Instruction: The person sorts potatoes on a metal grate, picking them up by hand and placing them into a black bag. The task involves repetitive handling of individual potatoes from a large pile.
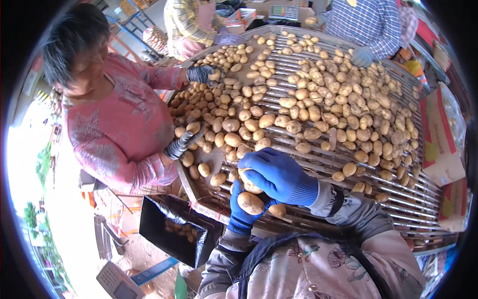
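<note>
The left hand [241, 207] is holding a potato [250, 203] in curled fingers; the right hand [277, 175] is covering more potatoes [252, 189], grip unclear. Light pressure is probably serving best against bruising.

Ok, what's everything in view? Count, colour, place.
Slatted table: one, silver, centre to right
Potatoes: uncountable, tan, mostly on the table
Cardboard boxes: at least two, brown-red, right edge
Lined bin: one, black, lower left
Keypad device: one, grey, bottom left
Greenery: several patches, green, left edge
Co-workers: at least three; pink, yellow, blue tops; left and far side
Left hand: one, blue-gloved, near centre, holding potatoes
Right hand: one, blue-gloved, beside left hand, gripping potatoes
</note>
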